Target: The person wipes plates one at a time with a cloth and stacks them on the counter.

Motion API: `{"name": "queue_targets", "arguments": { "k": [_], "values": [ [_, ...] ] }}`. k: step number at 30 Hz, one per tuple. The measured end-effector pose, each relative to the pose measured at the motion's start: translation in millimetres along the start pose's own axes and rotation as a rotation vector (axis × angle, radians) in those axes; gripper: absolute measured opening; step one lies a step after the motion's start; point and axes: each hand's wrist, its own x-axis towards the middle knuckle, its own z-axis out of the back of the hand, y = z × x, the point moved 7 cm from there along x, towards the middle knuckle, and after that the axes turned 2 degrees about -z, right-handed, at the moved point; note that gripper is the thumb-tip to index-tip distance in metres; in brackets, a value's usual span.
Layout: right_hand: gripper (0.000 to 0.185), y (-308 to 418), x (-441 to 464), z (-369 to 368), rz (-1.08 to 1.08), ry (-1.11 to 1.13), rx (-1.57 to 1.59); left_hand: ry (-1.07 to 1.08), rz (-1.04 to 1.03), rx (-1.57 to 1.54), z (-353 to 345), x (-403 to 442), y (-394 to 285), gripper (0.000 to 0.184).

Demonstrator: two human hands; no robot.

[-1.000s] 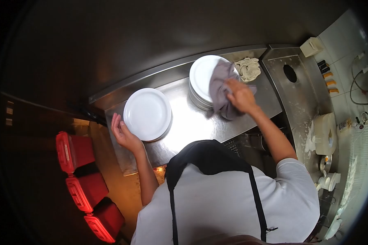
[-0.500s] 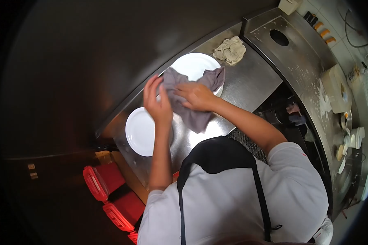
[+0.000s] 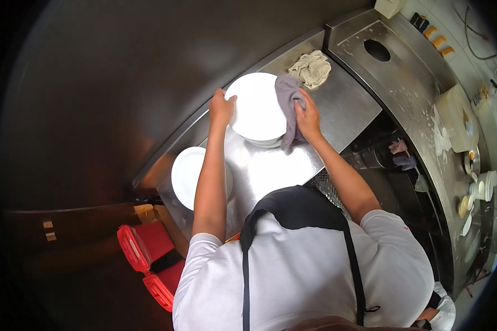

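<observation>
A white plate [image 3: 255, 107] tops a stack of white plates [image 3: 266, 144] on the steel counter; whether it is raised off those below, I cannot tell. My left hand [image 3: 222, 108] grips its left rim, thumb on the upper face. At the right rim, my right hand [image 3: 308, 116] is closed on a grey-purple cloth [image 3: 289, 105], which drapes over the plate's edge and hangs down beside the stack. Another white plate [image 3: 188, 175] lies nearer my body, partly hidden by my left forearm.
A crumpled beige cloth [image 3: 310, 69] lies on the steel counter [image 3: 345, 105] beyond the stack. Red-lidded containers [image 3: 133, 247] stand low at the left. On the right, a second steel worktop [image 3: 406, 91] holds a pale plastic tub [image 3: 455, 118]. A dark wall runs along the counter's far side.
My right hand has moved from the cloth over the plate to the right rim, taking the cloth along. My left hand, loosely spread before, now grips the left rim.
</observation>
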Motion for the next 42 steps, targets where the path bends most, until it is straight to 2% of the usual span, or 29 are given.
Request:
{"name": "queue_targets", "arguments": {
  "k": [1,3,4,7,8,9,11,13,14,17,18,21,22,25,26,29,30,33,36,39,42],
  "values": [
    [0.036,-6.4,2.1,1.1,-0.101,-0.013,0.085,-0.017,0.004,-0.174,3.8,-1.6,3.7,0.031],
    [0.034,-18.2,6.4,1.6,-0.299,-0.025,0.246,0.033,-0.009,-0.321,6.0,-18.1,14.4,0.027],
    [0.031,-5.7,12.1,9.3,-0.285,-0.147,0.358,0.054,-0.02,-0.399,9.1,-30.3,10.9,0.025],
    [0.031,25.4,30.1,8.0,-0.362,0.065,0.89,0.067,0.029,-0.707,12.6,-78.8,17.9,0.021],
    [0.034,26.4,28.3,-11.2,-0.506,0.274,1.079,0.086,0.048,-0.763,13.4,-97.1,18.3,0.021],
    [0.037,30.1,20.5,-14.4,-0.462,0.326,0.999,0.104,0.065,-0.821,14.4,-113.2,17.8,0.021],
    [0.043,86.4,-2.5,-9.8,-0.365,0.431,0.835,0.169,0.092,-0.886,19.9,-133.0,13.9,0.022],
    [0.043,121.5,-26.7,-19.6,-0.314,0.576,0.791,0.265,0.123,-0.896,25.7,-154.4,10.9,0.025],
    [0.043,131.6,-39.5,-35.4,-0.342,0.665,0.862,0.288,0.125,-0.9,31.8,-162.1,5.9,0.039],
    [0.044,138.6,-80.8,-69.6,-0.571,0.907,1.166,-0.01,0.072,-0.914,67.8,-179.5,-10.6,0.054],
    [0.044,138.0,-92.4,-77.2,-0.655,0.964,1.252,-0.015,0.112,-0.86,67.9,-181.7,3.0,0.078],
    [0.045,133.4,-121.4,-86.3,-0.826,1.066,1.385,-0.318,-0.069,-0.844,98.6,-200.6,-0.4,0.099],
    [0.046,132.2,-128.4,-86.4,-0.857,1.08,1.41,-0.424,-0.089,-0.855,106.5,-205.4,1.5,0.114],
    [0.047,129.2,-145.8,-83.5,-0.923,1.116,1.441,-0.593,-0.083,-0.608,133.6,-221.6,2.8,0.118],
    [0.048,128.0,-151.2,-81.9,-0.94,1.127,1.445,-0.725,-0.158,-0.648,143.3,-228.3,-2.2,0.105],
    [0.049,124.7,-158.9,-76.9,-0.965,1.14,1.456,-0.51,-0.273,-0.613,151.8,-225.8,-0.5,0.073],
    [0.05,122.1,-161.0,-76.1,-0.97,1.141,1.463,-0.369,-0.203,-0.729,144.4,-226.5,0.9,0.039],
    [0.051,117.3,-163.8,-66.7,-0.971,1.139,1.457,-0.094,0.027,-0.766,132.9,-230.1,9.1,0.027],
    [0.052,115.8,-161.5,-50.6,-0.936,1.12,1.411,-0.355,-0.086,-0.693,143.7,-224.7,13.0,0.025],
    [0.05,134.0,-137.7,-21.3,-0.791,1.03,1.258,-0.471,0.002,-0.793,156.4,-220.6,35.1,0.026],
    [0.048,163.5,-102.8,4.5,-0.555,0.879,1.015,-0.459,0.017,-0.724,159.0,-216.5,53.2,0.027]
  ]
}}
